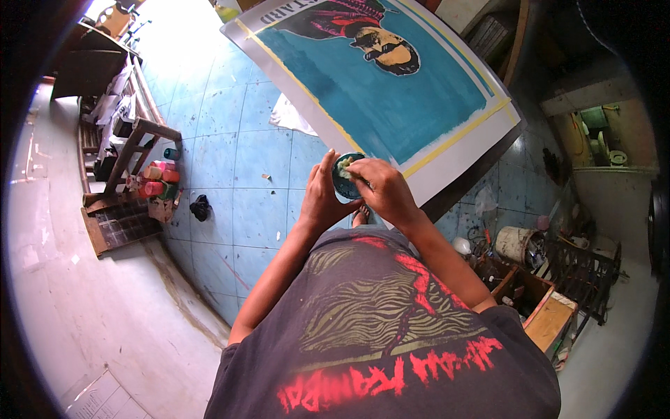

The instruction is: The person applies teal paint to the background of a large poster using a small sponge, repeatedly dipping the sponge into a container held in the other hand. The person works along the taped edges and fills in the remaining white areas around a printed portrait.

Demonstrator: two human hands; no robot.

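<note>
One dark cup (345, 187) held in left hand (322, 196).

The poster (391, 112) lies ahead and right; beside its left edge, near its closest corner, my left grip (322, 195) holds the cup (345, 188), a wad (344, 165) in my right grip (386, 187) at the cup's mouth. Bottles (153, 188) sit left, a bucket (514, 244) right.

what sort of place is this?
Likely a painting workshop or studio: there's a large portrait poster, a cluster of colourful containers and a blue tiled floor dotted with dark specks.
</note>
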